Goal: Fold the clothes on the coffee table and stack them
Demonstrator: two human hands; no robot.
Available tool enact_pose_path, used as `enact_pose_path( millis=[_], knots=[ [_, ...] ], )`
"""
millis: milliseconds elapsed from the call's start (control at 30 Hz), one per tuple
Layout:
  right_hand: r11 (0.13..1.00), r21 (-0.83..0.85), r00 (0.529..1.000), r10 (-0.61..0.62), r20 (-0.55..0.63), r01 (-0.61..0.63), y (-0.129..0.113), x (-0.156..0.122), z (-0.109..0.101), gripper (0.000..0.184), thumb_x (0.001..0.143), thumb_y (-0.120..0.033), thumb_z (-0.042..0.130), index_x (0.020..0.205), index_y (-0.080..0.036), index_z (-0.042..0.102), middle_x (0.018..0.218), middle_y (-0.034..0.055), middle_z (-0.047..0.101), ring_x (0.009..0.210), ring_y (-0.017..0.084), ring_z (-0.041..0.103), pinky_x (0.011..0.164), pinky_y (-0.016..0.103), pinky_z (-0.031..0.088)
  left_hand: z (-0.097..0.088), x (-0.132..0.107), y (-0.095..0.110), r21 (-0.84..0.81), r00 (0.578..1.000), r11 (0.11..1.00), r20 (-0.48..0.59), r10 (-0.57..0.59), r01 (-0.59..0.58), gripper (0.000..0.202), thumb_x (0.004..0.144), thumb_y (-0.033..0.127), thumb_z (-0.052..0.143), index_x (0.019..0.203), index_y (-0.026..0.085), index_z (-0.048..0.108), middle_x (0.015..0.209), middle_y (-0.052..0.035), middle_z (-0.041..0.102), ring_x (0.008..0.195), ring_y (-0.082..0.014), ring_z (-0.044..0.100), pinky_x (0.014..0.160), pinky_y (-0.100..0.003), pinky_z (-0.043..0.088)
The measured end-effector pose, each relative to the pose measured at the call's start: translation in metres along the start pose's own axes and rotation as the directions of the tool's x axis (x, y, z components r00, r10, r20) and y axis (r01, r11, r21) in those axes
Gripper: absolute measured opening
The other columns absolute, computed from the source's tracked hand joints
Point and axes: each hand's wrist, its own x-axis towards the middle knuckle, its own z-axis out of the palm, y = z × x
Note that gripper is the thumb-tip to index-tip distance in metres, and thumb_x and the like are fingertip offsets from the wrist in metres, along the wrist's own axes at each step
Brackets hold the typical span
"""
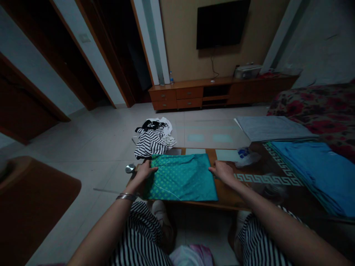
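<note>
A folded teal cloth with a small dotted pattern [181, 177] lies flat on the near left part of a glass-topped wooden table [226, 195]. My left hand [145, 170] rests on the cloth's left edge, fingers laid over it. My right hand [223, 171] presses on the cloth's right edge. Both hands sit flat on the fabric, one at each side. A metal bangle circles my left wrist.
A black-and-white striped garment pile [152, 140] lies at the table's far left corner. Folded blue cloth [313, 173] and a grey cloth [270, 127] lie to the right, with a crumpled plastic bag [245, 157] between. A TV cabinet [222, 92] stands at the far wall.
</note>
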Motion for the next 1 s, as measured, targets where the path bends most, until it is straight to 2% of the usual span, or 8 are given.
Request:
enact_pose_path(
  millis=[67,167,300,433,567,700,833,1000],
  knots=[
    [1.0,0.001,1.0,-0.015,-0.011,0.015,-0.01,-0.003,0.003,0.035,0.081,-0.047,0.061,0.098,-0.016,0.062,0.097,0.0157,0.068,0.089,0.027,0.065,0.069,0.031,0.045,0.004,-0.001,0.006,0.055,0.999,0.998,0.045,0.014,-0.016,0.053,0.075,0.033,0.069,0.119,0.014,0.048,0.119,-0.0168,0.06,0.107,-0.0279,0.058,0.082,-0.029,0.042],
    [0.999,0.016,1.0,-0.029,0.007,0.029,-0.017,-0.005,0.004,0.024,0.081,-0.041,0.06,0.091,-0.019,0.063,0.093,0.0104,0.069,0.088,0.023,0.065,0.067,0.027,0.043,0.011,-0.001,0.02,0.095,0.997,0.994,0.062,0.043,-0.049,0.063,0.072,0.027,0.072,0.126,0.012,0.042,0.123,-0.0197,0.057,0.111,-0.0294,0.056,0.087,-0.031,0.042],
    [0.995,0.091,0.999,0.049,0.021,-0.051,-0.003,0.0,-0.006,0.013,0.077,-0.031,0.056,0.08,-0.02,0.063,0.086,0.0075,0.069,0.083,0.022,0.065,0.061,0.025,0.039,0.022,0.0,0.042,0.018,0.995,0.996,0.06,0.082,-0.084,0.079,0.069,0.023,0.073,0.135,0.013,0.031,0.127,-0.0203,0.055,0.116,-0.0301,0.053,0.09,-0.032,0.041],
    [0.984,0.098,0.988,0.153,-0.007,-0.151,0.047,0.007,-0.024,0.012,0.073,-0.028,0.056,0.08,-0.02,0.063,0.08,0.0071,0.069,0.075,0.021,0.064,0.056,0.025,0.037,0.036,0.001,0.062,-0.088,0.989,0.988,0.057,0.135,-0.13,0.086,0.069,0.026,0.074,0.14,0.016,0.027,0.125,-0.0174,0.057,0.116,-0.0285,0.054,0.089,-0.03,0.041],
    [0.97,0.119,0.977,0.212,0.027,-0.214,0.115,0.006,-0.029,0.01,0.067,-0.026,0.064,0.073,-0.019,0.062,0.07,0.0041,0.066,0.065,0.018,0.062,0.053,0.024,0.038,0.053,-0.005,0.081,-0.058,0.973,0.979,0.111,0.202,-0.197,0.086,0.071,0.03,0.072,0.142,0.013,0.028,0.113,-0.0157,0.063,0.105,-0.0278,0.06,0.08,-0.028,0.044],
    [0.917,0.367,0.987,0.133,0.087,-0.155,0.158,0.004,-0.024,0.022,0.068,-0.034,0.067,0.079,-0.016,0.065,0.061,0.0028,0.064,0.056,0.017,0.06,0.051,0.024,0.042,0.063,-0.017,0.097,-0.053,0.953,0.961,0.126,0.276,-0.271,0.075,0.076,0.031,0.067,0.14,0.012,0.033,0.11,-0.0146,0.064,0.104,-0.0269,0.06,0.08,-0.027,0.043],
    [0.834,0.529,0.986,0.162,0.039,-0.158,0.163,0.015,-0.018,0.043,0.074,-0.037,0.063,0.108,-0.01,0.061,0.066,0.0039,0.066,0.058,0.018,0.063,0.054,0.026,0.046,0.065,-0.025,0.109,-0.071,0.955,0.957,0.074,0.286,-0.281,0.073,0.074,0.028,0.068,0.138,0.012,0.036,0.119,-0.0166,0.059,0.114,-0.0289,0.054,0.089,-0.03,0.041],
    [0.936,0.349,0.976,0.123,-0.182,-0.053,0.15,0.038,-0.012,0.048,0.078,-0.034,0.06,0.118,-0.008,0.059,0.095,0.0144,0.069,0.085,0.023,0.065,0.076,0.032,0.049,0.065,-0.026,0.114,-0.107,0.963,0.966,0.106,0.247,-0.236,0.072,0.071,0.012,0.063,0.138,0.012,0.034,0.118,-0.0167,0.06,0.108,-0.027,0.057,0.088,-0.03,0.042]
  ],
)
